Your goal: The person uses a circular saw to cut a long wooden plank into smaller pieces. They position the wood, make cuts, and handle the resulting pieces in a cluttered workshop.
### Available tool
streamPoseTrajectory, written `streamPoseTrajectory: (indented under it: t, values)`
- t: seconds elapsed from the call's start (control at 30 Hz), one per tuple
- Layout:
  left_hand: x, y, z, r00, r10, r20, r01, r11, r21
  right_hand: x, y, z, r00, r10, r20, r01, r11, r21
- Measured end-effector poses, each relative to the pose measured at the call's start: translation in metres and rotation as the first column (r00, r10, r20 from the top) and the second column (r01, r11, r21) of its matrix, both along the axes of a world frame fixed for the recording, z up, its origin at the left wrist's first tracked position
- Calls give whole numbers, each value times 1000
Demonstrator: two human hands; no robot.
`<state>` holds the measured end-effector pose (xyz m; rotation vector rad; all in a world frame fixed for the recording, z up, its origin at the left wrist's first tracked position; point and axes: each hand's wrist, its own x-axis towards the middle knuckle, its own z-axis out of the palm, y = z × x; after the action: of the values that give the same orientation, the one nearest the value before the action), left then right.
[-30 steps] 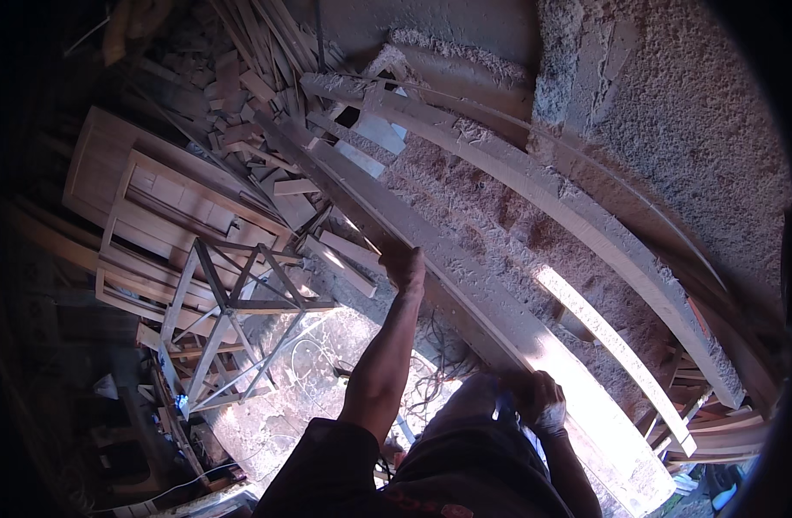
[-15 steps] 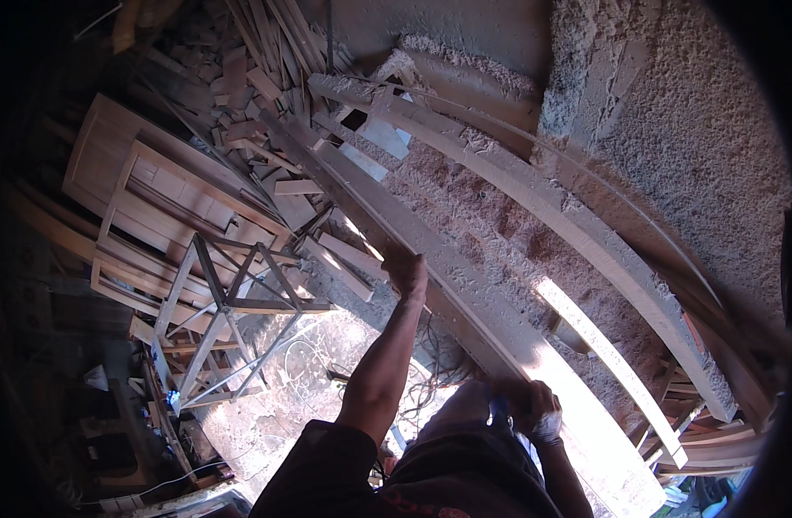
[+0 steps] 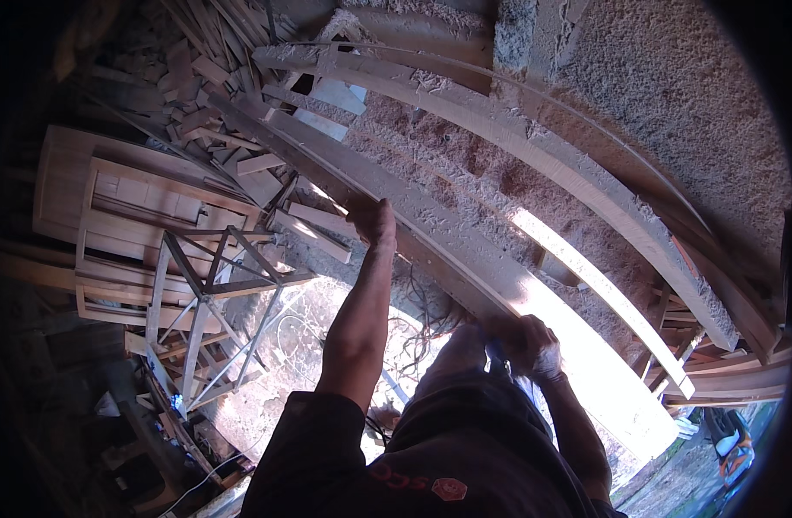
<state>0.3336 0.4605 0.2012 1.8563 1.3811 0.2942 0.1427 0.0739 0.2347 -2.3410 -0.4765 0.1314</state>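
The long, straight brown wooden plank [image 3: 448, 278] lay diagonally in front of the person, along the near side of a broad, pale, dust-covered board [image 3: 478, 248]. The left hand [image 3: 374, 223] was clasped around the plank; the right hand [image 3: 536, 350] was curled beside its lower end — whether it gripped, I could not tell. The plank looked stiff and fairly heavy, hardly fragile, perhaps slippery with dust — best taken by its long edges, hands well apart.
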Motion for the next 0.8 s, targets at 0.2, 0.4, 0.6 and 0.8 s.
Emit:
streamPoseTrajectory:
  t: [0.2,0.4,0.6,0.8]
  values:
    - [0,5,0,999,-20,51,16,997,81,-2,4,-4,1000,11,-29,-12,1000,-9]
    - [-8,10,-13,994,-79,71,74,995,66,-5,4,-6,1000,16,-18,-16,1000,-13]
    - [-5,11,-8,998,-38,45,36,998,46,-2,12,-7,1000,6,3,-6,1000,-11]
    - [13,24,-33,983,-135,-125,164,948,272,-1,3,-2,998,-20,-63,21,1000,3]
